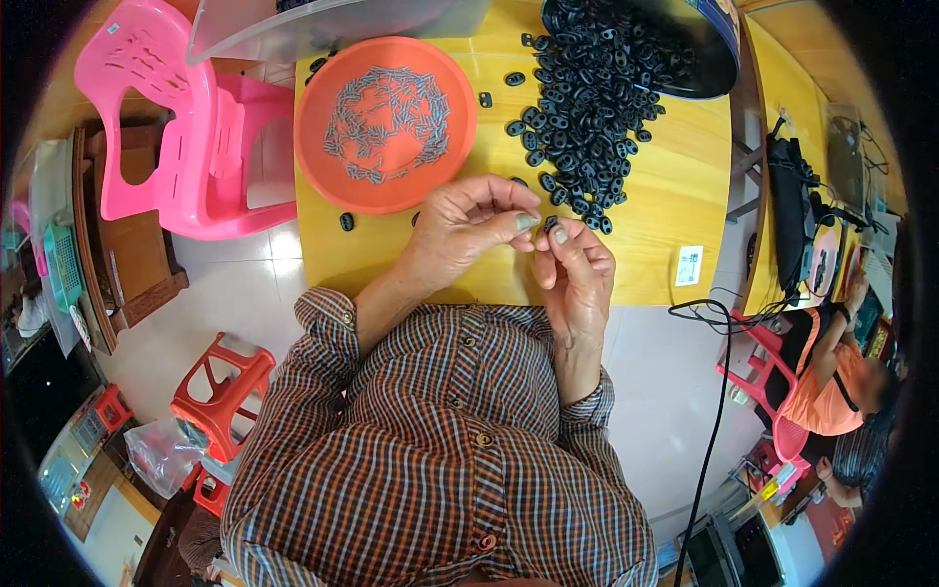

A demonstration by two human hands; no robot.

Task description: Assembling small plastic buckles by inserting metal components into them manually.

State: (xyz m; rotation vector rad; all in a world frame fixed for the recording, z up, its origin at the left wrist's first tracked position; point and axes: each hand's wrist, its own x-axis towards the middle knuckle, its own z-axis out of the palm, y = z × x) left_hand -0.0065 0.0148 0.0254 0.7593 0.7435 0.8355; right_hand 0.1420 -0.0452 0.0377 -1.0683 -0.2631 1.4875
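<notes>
My right hand (579,269) pinches a small black oval piece (551,224) between thumb and fingertips, just over the near part of the table. My left hand (474,227) is closed in a pinch right beside it; whatever its fingertips hold is too small to make out. Beyond my left hand lies a round orange tray (305,127) with many small grey metal pins (430,115) scattered in it. Beyond my right hand spreads a heap of black oval pieces with two holes (587,117), spilling from a dark round container (724,73) tipped on its side.
The yellow table (675,186) carries a few loose black pieces and a white label card (689,265). A clear plastic bin (333,34) stands at the far left. Pink chair (186,147) and red stool (225,386) are leftward; a black cable (719,401) hangs right. Another person (827,391) sits far right.
</notes>
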